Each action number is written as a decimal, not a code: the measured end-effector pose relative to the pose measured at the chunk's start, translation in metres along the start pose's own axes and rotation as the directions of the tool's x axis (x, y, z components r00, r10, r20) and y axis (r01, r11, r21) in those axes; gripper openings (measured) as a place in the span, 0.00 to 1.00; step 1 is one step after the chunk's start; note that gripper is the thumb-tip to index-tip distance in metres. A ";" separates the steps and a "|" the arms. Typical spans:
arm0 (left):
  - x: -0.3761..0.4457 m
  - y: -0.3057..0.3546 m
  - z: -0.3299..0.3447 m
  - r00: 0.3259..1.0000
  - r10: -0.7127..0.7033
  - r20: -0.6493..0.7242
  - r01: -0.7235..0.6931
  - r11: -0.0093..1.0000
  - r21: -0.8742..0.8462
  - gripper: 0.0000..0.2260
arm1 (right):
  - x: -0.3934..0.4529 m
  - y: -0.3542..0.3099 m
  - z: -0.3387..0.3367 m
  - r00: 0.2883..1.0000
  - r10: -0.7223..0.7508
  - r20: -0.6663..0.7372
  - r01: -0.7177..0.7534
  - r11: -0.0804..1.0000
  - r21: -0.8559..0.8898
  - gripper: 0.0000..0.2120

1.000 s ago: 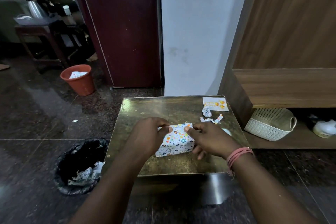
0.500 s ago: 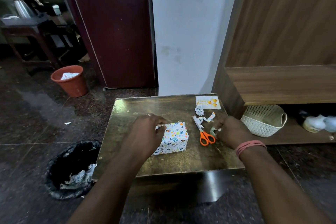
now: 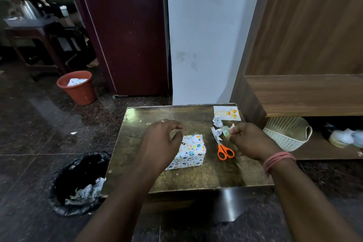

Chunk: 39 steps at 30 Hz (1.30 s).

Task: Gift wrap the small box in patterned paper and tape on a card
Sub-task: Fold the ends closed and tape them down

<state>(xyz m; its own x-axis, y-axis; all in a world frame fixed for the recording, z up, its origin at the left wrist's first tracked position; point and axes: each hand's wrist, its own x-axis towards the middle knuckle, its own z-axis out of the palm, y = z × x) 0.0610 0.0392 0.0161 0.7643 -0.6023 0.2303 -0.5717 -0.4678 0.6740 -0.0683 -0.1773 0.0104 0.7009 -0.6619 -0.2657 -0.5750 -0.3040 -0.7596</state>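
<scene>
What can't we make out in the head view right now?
- Wrapped box: its left side is hidden by the left hand, so contact there can't be told.
- Small clear item pinched by the right hand: blurred, probably tape.
- Card: its print is too small to read.
- Scissors: blade tips lost among paper scraps.
</scene>
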 end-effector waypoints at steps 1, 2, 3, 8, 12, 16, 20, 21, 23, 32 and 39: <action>0.000 0.004 -0.001 1.000 -0.013 -0.022 0.012 0.998 -0.062 0.08 | -0.004 -0.006 0.000 0.997 -0.038 0.065 0.027 0.987 0.159 0.03; 0.000 0.008 -0.001 0.999 -0.035 -0.030 0.030 0.988 -0.153 0.08 | -0.007 -0.011 0.002 0.989 -0.082 0.123 0.045 0.959 0.281 0.04; -0.001 0.013 -0.001 0.998 -0.059 -0.018 0.053 0.964 -0.262 0.09 | -0.010 -0.015 0.005 0.978 -0.126 0.168 0.058 0.932 0.359 0.04; 0.001 0.024 0.000 0.975 -0.079 0.206 0.195 0.742 -0.641 0.21 | -0.025 -0.036 0.024 0.883 -0.357 0.304 0.061 0.731 0.680 0.09; 0.000 0.022 -0.005 0.964 -0.072 0.257 0.249 0.586 -0.771 0.18 | -0.028 -0.042 0.035 0.824 -0.443 0.354 0.052 0.680 0.731 0.09; 0.004 0.015 -0.010 0.962 -0.075 0.263 0.254 0.600 -0.759 0.12 | -0.025 -0.044 0.036 0.859 -0.437 0.266 0.122 0.680 0.723 0.16; 0.004 0.013 -0.010 0.957 -0.092 0.276 0.270 0.636 -0.723 0.12 | -0.025 -0.046 0.032 0.859 -0.497 0.123 0.268 0.642 0.719 0.12; 0.004 0.013 -0.011 0.956 -0.097 0.278 0.274 0.639 -0.719 0.13 | -0.026 -0.046 0.032 0.854 -0.506 0.119 0.283 0.644 0.711 0.11; 0.004 0.012 -0.012 0.953 -0.093 0.289 0.280 0.637 -0.718 0.15 | -0.025 -0.046 0.034 0.853 -0.502 0.140 0.282 0.670 0.687 0.10; 0.000 0.012 -0.023 0.891 -0.066 0.449 0.417 0.510 -0.752 0.14 | -0.026 -0.048 0.035 0.899 -0.424 0.110 0.219 0.654 0.724 0.02; -0.001 0.017 -0.026 0.824 -0.116 0.555 0.559 0.336 -0.758 0.16 | -0.026 -0.050 0.038 0.928 -0.373 0.010 0.237 0.612 0.755 0.02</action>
<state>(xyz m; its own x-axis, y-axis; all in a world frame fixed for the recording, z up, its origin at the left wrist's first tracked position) 0.0579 0.0489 0.0451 0.5299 -0.8012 -0.2780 0.4612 -0.0028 0.8873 -0.0414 -0.1187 0.0330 0.8691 -0.4937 0.0305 0.1330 0.1739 -0.9757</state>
